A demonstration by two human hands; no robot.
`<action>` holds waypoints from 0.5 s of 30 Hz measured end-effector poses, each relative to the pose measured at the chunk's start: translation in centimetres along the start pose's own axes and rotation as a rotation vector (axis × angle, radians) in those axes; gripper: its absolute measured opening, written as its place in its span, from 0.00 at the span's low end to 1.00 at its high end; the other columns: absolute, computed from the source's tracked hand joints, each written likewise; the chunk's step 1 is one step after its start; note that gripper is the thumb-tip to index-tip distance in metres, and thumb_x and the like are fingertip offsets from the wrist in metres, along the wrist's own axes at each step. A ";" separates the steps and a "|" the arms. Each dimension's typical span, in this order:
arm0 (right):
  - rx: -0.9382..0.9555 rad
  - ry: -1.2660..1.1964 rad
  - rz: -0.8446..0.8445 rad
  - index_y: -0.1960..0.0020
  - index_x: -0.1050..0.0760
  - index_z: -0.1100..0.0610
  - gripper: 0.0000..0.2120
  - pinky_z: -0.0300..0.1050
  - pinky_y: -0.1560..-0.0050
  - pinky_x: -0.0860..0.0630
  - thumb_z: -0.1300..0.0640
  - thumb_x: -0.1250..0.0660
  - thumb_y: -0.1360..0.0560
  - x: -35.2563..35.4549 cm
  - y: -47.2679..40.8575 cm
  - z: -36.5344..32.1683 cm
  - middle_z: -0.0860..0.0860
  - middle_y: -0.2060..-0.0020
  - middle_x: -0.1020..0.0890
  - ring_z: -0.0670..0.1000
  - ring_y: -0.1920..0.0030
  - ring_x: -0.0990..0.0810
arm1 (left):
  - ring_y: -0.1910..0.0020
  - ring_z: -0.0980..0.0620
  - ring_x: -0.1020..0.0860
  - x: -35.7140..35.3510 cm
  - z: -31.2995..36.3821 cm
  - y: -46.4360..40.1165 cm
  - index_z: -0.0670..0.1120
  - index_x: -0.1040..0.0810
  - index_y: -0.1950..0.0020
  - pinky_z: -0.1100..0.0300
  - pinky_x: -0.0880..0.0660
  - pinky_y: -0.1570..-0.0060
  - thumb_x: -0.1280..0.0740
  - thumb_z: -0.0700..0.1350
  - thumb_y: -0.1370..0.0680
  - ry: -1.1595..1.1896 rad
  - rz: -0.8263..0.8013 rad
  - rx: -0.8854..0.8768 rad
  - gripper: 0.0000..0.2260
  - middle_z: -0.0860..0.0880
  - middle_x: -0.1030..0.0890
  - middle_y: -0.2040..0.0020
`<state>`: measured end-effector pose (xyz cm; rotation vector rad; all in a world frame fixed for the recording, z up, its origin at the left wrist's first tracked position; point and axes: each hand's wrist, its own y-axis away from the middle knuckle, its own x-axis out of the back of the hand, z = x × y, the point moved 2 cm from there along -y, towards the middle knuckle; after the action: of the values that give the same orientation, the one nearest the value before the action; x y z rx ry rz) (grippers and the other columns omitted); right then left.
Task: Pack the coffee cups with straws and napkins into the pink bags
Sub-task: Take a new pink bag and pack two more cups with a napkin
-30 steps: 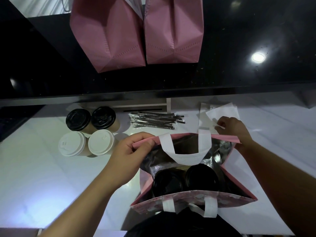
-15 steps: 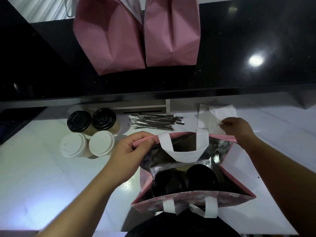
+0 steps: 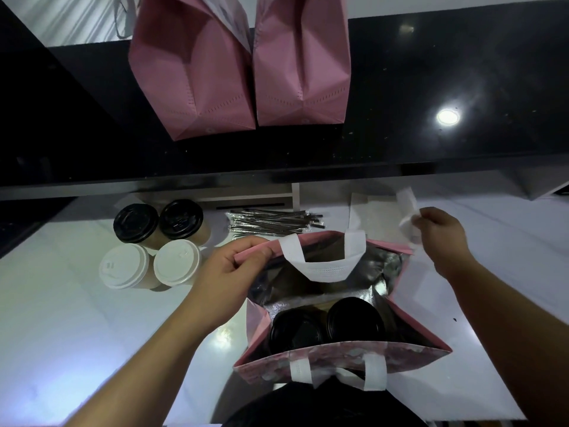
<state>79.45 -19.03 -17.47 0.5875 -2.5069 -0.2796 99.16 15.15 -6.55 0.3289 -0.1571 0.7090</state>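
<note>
Our right hand [image 3: 437, 238] has just lifted a napkin [image 3: 408, 221] off the pile [image 3: 369, 208] near the back edge of the tabletop [image 3: 61, 334]. A moment ago it was only touching the pile. Now it pinches the napkin up in the air, just past the back right corner of the bag [image 3: 338, 362].

Our left hand [image 3: 228, 272] still pinches the bag's back rim and holds it open. The bag stands at the front edge, with two black-lid cups [image 3: 326, 328] inside.

We think the napkin goes in next. The straws [image 3: 271, 223] and four cups [image 3: 154, 241] wait behind, toward the back left.
</note>
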 end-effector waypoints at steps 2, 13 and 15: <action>0.055 -0.078 0.025 0.56 0.19 0.52 0.08 0.48 0.57 0.27 0.59 0.36 0.22 1.8 1.4 -1.1 0.54 0.56 0.17 0.53 0.58 0.22 | 0.51 0.56 0.15 0.0 0.0 0.0 0.60 0.13 0.46 0.66 0.20 0.55 0.35 0.52 0.18 0.004 0.006 -0.008 0.10 0.55 0.13 0.50; 0.375 -0.285 -0.059 0.54 0.22 0.44 0.07 0.41 0.54 0.19 0.41 0.32 0.23 9.0 14.2 -9.9 0.42 0.55 0.19 0.50 0.49 0.19 | 0.54 0.57 0.14 0.0 -0.4 -0.2 0.58 0.13 0.47 0.64 0.19 0.58 0.34 0.51 0.16 -0.048 0.058 -0.055 0.09 0.55 0.12 0.53; 0.553 -0.192 -0.115 0.52 0.21 0.41 0.12 0.38 0.55 0.18 0.34 0.32 0.27 9.4 16.8 -12.5 0.43 0.55 0.19 0.45 0.54 0.19 | 0.54 0.58 0.15 0.0 -0.5 -0.3 0.58 0.13 0.47 0.61 0.19 0.57 0.34 0.56 0.17 -0.084 0.072 -0.068 0.10 0.56 0.13 0.54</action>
<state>73.36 -9.49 2.52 0.9590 -2.7435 0.3487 99.41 15.08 -7.08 0.2890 -0.2730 0.7597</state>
